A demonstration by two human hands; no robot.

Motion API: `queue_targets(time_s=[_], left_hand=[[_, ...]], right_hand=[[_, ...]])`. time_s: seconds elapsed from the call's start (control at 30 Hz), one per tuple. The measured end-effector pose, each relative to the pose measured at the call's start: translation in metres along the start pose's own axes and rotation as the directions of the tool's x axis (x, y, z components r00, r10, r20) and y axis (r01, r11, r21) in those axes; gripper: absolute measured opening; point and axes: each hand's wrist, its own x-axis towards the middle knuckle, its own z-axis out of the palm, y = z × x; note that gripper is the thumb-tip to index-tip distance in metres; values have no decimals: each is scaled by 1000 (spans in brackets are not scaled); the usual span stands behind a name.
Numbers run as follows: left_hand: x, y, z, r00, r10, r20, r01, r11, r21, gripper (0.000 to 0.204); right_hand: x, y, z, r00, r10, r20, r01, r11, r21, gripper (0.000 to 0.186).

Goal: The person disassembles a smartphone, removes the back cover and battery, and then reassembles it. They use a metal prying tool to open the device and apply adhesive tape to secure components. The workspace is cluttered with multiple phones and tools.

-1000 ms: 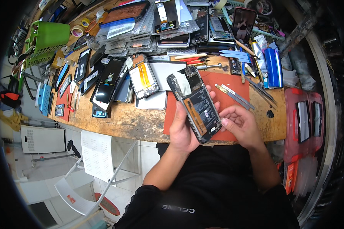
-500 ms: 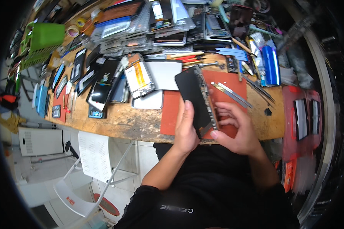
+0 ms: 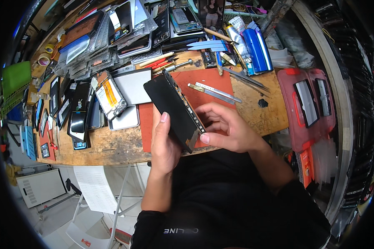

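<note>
Over the front edge of the bench I hold an opened phone, tilted, with its black screen turned toward me. Along its right side the edge with small metal parts is exposed, and a short brown flex strip shows at the lower corner. My left hand grips the left side, thumb lying on the screen and the other fingers hidden behind. At the lower right corner, my right hand has its thumb against the edge and its curled fingers beside and behind the phone. Beneath is a red-brown work mat.
Two flat metal tools lie on the mat, with tweezers to the right. Left of it are an opened phone with an orange strip and several other phones. Stacked parts fill the back; a red case stands at right.
The whole view has shifted, so the bench appears farther left and tilted. Both hands still hold the phone in nearly the same grip; the right fingers look slightly more curled.
</note>
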Motion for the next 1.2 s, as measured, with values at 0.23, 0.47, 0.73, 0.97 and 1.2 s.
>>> queue_targets(time_s=[0.23,0.47,0.73,0.97,1.2], left_hand=[[-1,13,2,996,-17,91,11,998,64,58],[4,9,-4,995,41,92,-51,993,108,71],[3,6,-9,993,114,32,-118,977,177,84],[18,12,-25,999,-43,-8,40,964,-262,62],[44,9,-31,990,-136,25,137,952,-272,52]], right_hand=[[0,0,-11,999,33,31,-35,996,84,53],[0,0,-7,1000,-8,0,8,1000,-14,54],[-3,-4,1,996,-51,-70,36,979,-200,61],[-6,-1,-20,997,-16,-81,24,995,99,64],[-11,17,-30,970,-140,-199,202,921,334,65]])
